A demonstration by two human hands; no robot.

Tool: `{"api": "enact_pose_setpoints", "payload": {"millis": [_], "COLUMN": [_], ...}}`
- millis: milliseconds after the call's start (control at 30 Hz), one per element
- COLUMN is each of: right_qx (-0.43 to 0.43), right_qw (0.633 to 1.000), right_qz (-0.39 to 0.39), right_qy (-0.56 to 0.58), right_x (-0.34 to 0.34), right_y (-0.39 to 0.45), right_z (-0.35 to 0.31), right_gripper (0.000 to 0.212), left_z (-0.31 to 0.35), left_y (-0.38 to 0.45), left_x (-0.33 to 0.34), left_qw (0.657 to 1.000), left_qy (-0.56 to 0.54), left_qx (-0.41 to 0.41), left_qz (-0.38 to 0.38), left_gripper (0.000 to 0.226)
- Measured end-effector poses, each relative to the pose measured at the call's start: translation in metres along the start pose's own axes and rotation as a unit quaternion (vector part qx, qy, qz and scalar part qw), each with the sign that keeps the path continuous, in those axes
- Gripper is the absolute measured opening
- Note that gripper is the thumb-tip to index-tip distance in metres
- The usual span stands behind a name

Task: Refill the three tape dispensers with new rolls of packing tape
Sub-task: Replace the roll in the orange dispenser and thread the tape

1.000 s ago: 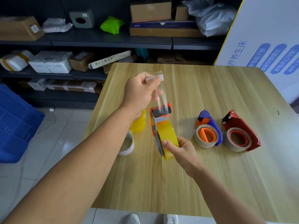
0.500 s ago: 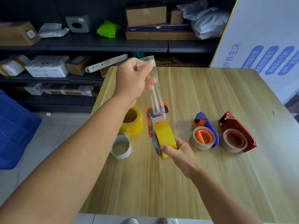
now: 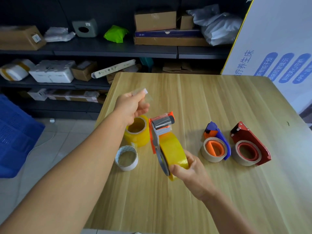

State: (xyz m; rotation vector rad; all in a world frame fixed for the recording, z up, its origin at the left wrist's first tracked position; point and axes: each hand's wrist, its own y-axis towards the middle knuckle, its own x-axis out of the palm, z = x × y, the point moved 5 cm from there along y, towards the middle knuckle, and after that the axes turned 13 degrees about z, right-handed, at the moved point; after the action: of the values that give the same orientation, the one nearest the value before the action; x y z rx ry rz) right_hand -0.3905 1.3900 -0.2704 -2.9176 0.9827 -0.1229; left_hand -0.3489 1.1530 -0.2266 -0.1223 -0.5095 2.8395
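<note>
My right hand [image 3: 189, 171] grips an orange tape dispenser [image 3: 160, 129] loaded with a yellow roll [image 3: 173, 149], held upright above the wooden table [image 3: 211, 102]. My left hand [image 3: 130, 107] pinches a loose strip of clear tape [image 3: 143, 93] with a white tab, apart from the dispenser's roller. A blue dispenser [image 3: 217, 142] and a red dispenser [image 3: 249, 144] lie flat to the right, each around a bare cardboard core. A full yellow roll [image 3: 137, 132] stands left of the orange dispenser. An emptied white core [image 3: 126, 157] lies in front of it.
Dark shelves [image 3: 109, 51] with boxes and parcels run along the back. A white printed board [image 3: 278, 48] leans at the right. A blue crate [image 3: 15, 135] sits on the tiled floor left of the table's edge.
The tape strip, stretched from the dispenser to my left hand before, now hangs free in that hand. My left hand has dropped lower, toward the dispenser. My right hand holds steady.
</note>
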Motion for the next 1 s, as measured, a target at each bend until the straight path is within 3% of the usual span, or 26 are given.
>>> {"api": "enact_pose_setpoints", "payload": {"millis": [167, 233, 300, 400, 500, 567, 633, 800, 1000], "right_qx": [0.015, 0.019, 0.027, 0.047, 0.085, 0.123, 0.152, 0.224, 0.323], "right_qw": [1.000, 1.000, 0.999, 0.998, 0.995, 0.989, 0.984, 0.967, 0.930], "right_qz": [-0.007, 0.000, 0.015, 0.031, 0.042, 0.068, 0.085, 0.121, 0.162], "right_qy": [0.020, 0.015, 0.019, 0.037, 0.041, 0.044, 0.040, 0.003, -0.061], "right_x": [0.008, 0.010, 0.010, 0.011, 0.011, 0.010, 0.009, 0.010, 0.021], "right_y": [0.000, 0.002, 0.003, 0.005, 0.007, 0.009, 0.009, 0.007, 0.002], "right_z": [-0.004, -0.004, -0.001, 0.000, 0.003, 0.008, 0.012, 0.029, 0.059], "right_gripper": [0.017, 0.018, 0.028, 0.023, 0.019, 0.031, 0.027, 0.037, 0.052], "left_z": [-0.058, -0.081, -0.100, -0.116, -0.130, -0.141, -0.156, -0.190, -0.220], "left_y": [-0.015, -0.026, -0.034, -0.043, -0.046, -0.053, -0.062, -0.078, -0.092], "left_x": [0.001, 0.008, 0.009, 0.008, 0.008, 0.007, 0.005, -0.007, -0.022], "left_qw": [0.994, 0.987, 0.980, 0.974, 0.975, 0.975, 0.971, 0.956, 0.954], "left_qy": [0.012, 0.030, 0.035, -0.011, -0.011, -0.004, -0.017, -0.046, 0.103], "left_qx": [-0.086, -0.109, -0.142, -0.192, -0.199, -0.201, -0.218, -0.281, -0.276], "left_qz": [-0.063, -0.118, -0.136, -0.121, -0.099, -0.094, -0.101, -0.072, -0.057], "left_gripper": [0.020, 0.010, 0.022, 0.007, 0.027, 0.020, 0.019, 0.037, 0.060]}}
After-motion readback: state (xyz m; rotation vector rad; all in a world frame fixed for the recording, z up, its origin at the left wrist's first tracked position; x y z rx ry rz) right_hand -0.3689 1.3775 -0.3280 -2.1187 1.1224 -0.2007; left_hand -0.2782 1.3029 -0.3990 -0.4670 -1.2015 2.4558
